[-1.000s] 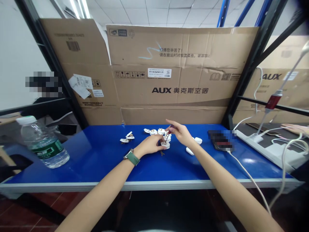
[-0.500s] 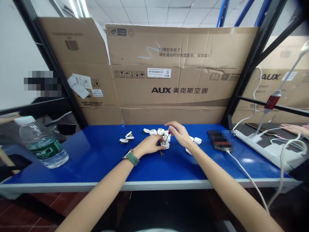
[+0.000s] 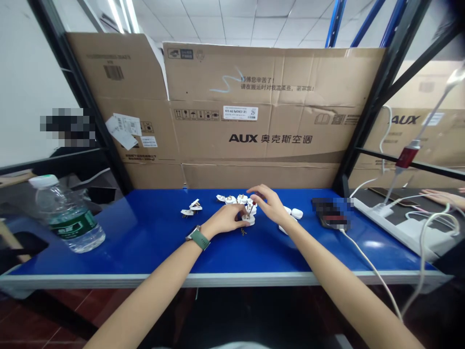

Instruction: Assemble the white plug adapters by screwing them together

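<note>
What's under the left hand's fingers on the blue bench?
A white plug part sits on the blue bench, pinched by the left hand at its fingertips. Small brass bits lie just beside it. The palm hides anything beneath it.

- The bare left hand (image 3: 227, 219) lies low, palm down, at the end of an outstretched forearm, fingertips pinched closed.
- The bare right hand (image 3: 271, 206) sits just beside it, slightly higher, fingers curled into a pinch.

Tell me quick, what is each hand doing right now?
Left hand: closed, holding a white plug on the blue table.
Right hand: closed, holding a thin screwdriver down on that plug.
</note>
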Motion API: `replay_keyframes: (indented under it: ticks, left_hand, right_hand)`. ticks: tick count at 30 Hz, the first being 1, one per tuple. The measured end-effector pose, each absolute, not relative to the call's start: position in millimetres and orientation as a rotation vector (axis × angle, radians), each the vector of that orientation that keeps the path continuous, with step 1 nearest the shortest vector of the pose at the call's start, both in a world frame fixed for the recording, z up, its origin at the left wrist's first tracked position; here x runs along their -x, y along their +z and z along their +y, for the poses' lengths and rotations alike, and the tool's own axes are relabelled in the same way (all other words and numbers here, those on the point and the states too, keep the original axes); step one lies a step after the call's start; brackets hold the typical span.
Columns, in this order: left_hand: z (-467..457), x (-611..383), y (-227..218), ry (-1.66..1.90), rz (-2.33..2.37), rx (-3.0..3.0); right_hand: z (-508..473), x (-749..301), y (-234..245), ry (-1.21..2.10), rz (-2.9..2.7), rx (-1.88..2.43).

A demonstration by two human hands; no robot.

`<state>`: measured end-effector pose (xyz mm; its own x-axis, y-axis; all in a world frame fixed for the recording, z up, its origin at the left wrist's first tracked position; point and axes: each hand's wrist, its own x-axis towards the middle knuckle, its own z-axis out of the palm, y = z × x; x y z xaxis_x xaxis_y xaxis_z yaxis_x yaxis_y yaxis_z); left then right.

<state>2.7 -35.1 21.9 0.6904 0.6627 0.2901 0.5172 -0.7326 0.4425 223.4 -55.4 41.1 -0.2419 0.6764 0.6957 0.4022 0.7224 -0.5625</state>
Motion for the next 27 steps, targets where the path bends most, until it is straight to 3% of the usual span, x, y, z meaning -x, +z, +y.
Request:
replay_keyframes:
  ticks: [9,21,27]
  left_hand:
    - [-31.5,-2.1,18.3,0.627,0.921,-2.519]
    - [-27.3,-3.0,15.6,0.633,0.903,-2.488]
    - [-28.0,-4.3,18.4,0.628,0.907,-2.530]
  right_hand:
    - [-54.4,-224.3,44.2,0.451,-1.846,0.748]
    - [-54.5,-217.3,42.1,0.336,-1.688,0.941]
    - [-60.6,-224.1,47.6,0.259,-1.880,0.818]
